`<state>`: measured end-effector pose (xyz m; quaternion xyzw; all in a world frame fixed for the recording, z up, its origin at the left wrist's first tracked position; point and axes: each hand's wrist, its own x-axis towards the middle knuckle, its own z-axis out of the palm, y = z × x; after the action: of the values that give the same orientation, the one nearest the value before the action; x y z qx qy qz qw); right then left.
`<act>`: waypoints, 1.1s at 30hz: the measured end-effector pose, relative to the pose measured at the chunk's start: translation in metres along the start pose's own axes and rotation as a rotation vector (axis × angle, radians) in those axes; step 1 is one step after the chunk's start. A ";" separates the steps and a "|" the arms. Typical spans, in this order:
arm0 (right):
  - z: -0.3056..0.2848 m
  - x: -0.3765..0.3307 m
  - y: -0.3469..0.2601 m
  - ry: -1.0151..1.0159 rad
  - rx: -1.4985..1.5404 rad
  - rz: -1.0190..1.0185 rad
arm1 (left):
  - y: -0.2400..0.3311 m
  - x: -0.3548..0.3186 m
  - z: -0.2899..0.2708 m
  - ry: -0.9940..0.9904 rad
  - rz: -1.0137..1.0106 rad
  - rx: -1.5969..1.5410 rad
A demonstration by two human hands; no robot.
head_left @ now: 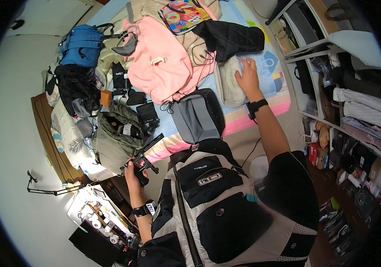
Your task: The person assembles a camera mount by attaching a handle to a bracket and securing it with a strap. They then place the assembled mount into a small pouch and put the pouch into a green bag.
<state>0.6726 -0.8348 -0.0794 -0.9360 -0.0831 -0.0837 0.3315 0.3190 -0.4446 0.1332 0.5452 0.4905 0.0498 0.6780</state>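
Note:
At the bed's near edge, my left hand [134, 179] is closed round a black jointed stand with a thick grip [142, 165]. The stand's long bar points up and to the right. My right hand [248, 76] reaches onto the bed with its fingers spread, resting at the right side of a beige fabric pouch [231, 86]. Whether its fingertips press into the pouch I cannot tell. Between the hands lies a grey and black bag [197, 115]. An olive green bag [118, 138], its top gaping, sits just beyond my left hand.
A pink garment [159, 66] covers the bed's middle, with a black quilted item [230, 40] beyond. Blue [81, 46] and black [77, 89] backpacks stand at the left. Shelves with folded cloths [361, 107] line the right; a lit, cluttered desk [99, 213] is lower left.

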 end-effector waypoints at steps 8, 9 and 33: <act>0.025 0.120 -0.005 -0.149 -0.410 -0.069 | -0.001 -0.021 -0.009 0.012 0.051 0.015; 0.019 0.136 -0.003 -0.133 -0.424 -0.068 | -0.001 -0.023 -0.012 0.039 0.054 0.015; -0.139 0.312 -0.185 0.049 1.212 -0.011 | -0.040 -0.040 -0.044 0.211 0.031 -0.163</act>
<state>0.9225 -0.7497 0.2053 -0.5780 -0.1132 -0.0445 0.8069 0.2479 -0.4544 0.1291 0.4877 0.5449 0.1571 0.6637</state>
